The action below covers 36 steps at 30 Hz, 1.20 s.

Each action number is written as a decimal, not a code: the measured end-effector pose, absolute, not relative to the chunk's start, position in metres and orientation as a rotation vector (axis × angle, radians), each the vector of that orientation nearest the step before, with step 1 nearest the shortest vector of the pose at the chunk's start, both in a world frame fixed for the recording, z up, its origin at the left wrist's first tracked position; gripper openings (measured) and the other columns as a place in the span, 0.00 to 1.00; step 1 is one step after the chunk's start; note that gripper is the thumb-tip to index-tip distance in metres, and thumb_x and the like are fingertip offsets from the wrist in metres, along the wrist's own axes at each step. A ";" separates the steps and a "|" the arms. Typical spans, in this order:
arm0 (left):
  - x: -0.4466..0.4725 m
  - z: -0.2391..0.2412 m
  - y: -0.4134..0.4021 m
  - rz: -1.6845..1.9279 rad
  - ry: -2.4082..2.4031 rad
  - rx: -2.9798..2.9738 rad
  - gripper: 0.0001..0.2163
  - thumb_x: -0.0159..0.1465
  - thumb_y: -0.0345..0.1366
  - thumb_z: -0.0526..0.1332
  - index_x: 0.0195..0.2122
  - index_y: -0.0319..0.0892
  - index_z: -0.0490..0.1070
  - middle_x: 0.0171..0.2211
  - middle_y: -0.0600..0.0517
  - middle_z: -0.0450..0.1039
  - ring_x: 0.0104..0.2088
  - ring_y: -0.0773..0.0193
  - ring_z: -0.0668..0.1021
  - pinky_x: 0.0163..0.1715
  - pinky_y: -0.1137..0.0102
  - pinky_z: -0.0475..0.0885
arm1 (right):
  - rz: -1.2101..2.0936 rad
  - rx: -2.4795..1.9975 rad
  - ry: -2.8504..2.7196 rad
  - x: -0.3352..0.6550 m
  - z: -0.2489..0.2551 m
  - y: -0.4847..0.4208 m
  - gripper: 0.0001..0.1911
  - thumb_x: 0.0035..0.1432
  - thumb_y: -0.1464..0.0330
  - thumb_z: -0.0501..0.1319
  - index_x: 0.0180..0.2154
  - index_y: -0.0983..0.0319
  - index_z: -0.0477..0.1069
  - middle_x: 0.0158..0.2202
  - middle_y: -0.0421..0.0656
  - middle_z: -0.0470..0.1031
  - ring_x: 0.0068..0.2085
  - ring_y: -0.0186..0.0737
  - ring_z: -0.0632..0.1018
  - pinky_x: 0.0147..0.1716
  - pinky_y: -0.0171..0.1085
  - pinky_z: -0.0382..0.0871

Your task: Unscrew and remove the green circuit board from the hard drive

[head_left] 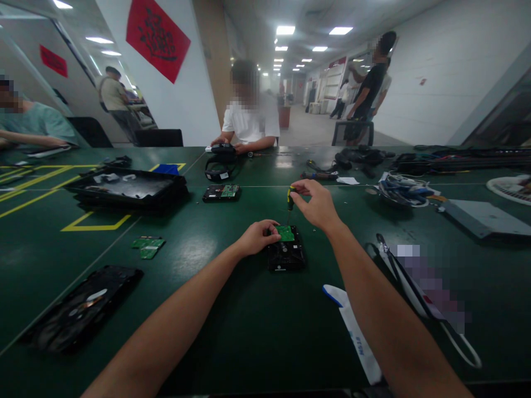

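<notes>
A black hard drive (286, 257) lies on the green table in front of me, a green circuit board (286, 232) on its upper part. My left hand (262, 236) steadies the drive from its left side, fingers bent and closed at the edge of the board. My right hand (316, 204) pinches the handle of a yellow-and-black screwdriver (290, 199). Upright, its thin shaft points down at the board's upper right part. Whether the tip sits in a screw is too small to tell.
Another hard drive (221, 192) lies beyond my left hand. At left are loose circuit boards (148, 247), an opened black drive case (83, 309) and black trays (128, 185). Bundled cables (404, 189) and a grey metal box (487, 218) sit right. A co-worker (249, 119) sits opposite.
</notes>
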<state>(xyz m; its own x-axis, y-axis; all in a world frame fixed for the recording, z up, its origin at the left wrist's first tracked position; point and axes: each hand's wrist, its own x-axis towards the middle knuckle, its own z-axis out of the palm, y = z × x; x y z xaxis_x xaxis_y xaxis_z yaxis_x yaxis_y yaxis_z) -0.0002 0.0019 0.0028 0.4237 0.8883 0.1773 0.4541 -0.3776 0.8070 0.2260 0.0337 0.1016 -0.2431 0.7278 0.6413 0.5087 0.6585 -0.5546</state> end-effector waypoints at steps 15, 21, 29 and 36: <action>-0.001 0.004 0.002 0.802 1.133 1.999 0.09 0.62 0.41 0.66 0.34 0.40 0.75 0.56 0.47 0.73 0.28 0.70 0.71 0.33 0.69 0.68 | 0.240 -0.989 -1.878 0.226 0.101 0.035 0.08 0.59 0.65 0.64 0.42 0.57 0.73 0.42 0.45 0.78 0.43 0.46 0.79 0.47 0.48 0.76; -0.001 0.002 0.002 0.813 1.118 1.983 0.09 0.62 0.41 0.67 0.34 0.40 0.75 0.56 0.47 0.73 0.29 0.69 0.72 0.34 0.69 0.68 | 0.278 -0.997 -1.869 0.226 0.102 0.034 0.07 0.61 0.63 0.63 0.40 0.57 0.73 0.40 0.45 0.79 0.42 0.47 0.80 0.48 0.50 0.75; -0.001 0.001 0.003 0.818 1.113 1.981 0.08 0.62 0.40 0.67 0.34 0.40 0.75 0.56 0.47 0.73 0.28 0.70 0.70 0.32 0.69 0.67 | 0.277 -0.985 -1.859 0.225 0.100 0.033 0.08 0.60 0.65 0.63 0.42 0.58 0.73 0.41 0.45 0.79 0.43 0.46 0.80 0.48 0.48 0.75; -0.001 0.003 0.002 0.814 1.128 1.992 0.08 0.62 0.39 0.67 0.33 0.40 0.75 0.56 0.47 0.74 0.29 0.70 0.71 0.33 0.70 0.67 | 0.251 -0.952 -1.914 0.226 0.098 0.036 0.10 0.61 0.66 0.62 0.45 0.58 0.74 0.43 0.46 0.78 0.43 0.46 0.80 0.47 0.48 0.75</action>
